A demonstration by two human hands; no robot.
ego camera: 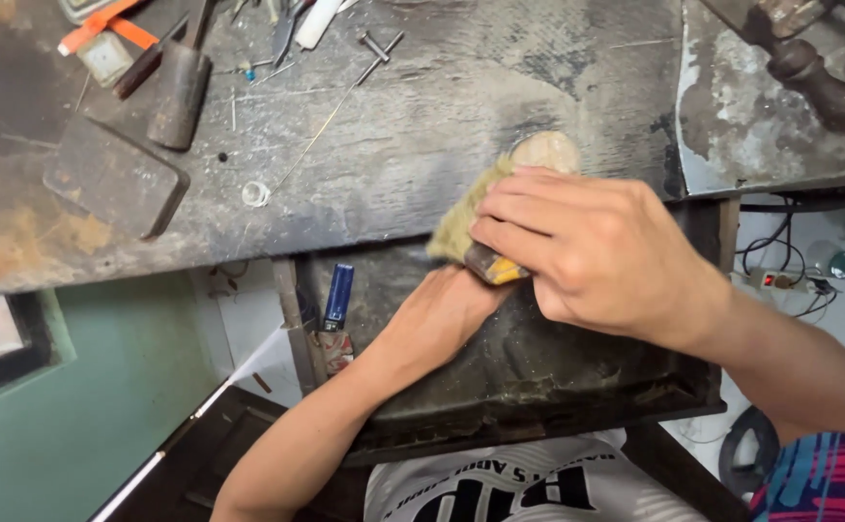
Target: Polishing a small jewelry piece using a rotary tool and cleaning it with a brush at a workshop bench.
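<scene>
My right hand (pixel 601 256) grips a brush (pixel 471 222) with tan bristles and a dark and yellow handle, held at the front edge of the worn dark workbench (pixel 442 116). The bristles look blurred. My left hand (pixel 447 309) sits just under the brush, over the dark metal tray (pixel 539 377) that juts out below the bench edge. The left fingers are hidden behind the brush and right hand, so what they hold does not show. A pale rounded object (pixel 546 150) lies on the bench just beyond the brush.
A hammer (pixel 181 87), a dark flat block (pixel 113 179), a small ring (pixel 255 193), thin wire and small tools lie at the bench's back left. A blue lighter (pixel 337 295) hangs by the tray. Cables and a power strip (pixel 780 280) lie at right.
</scene>
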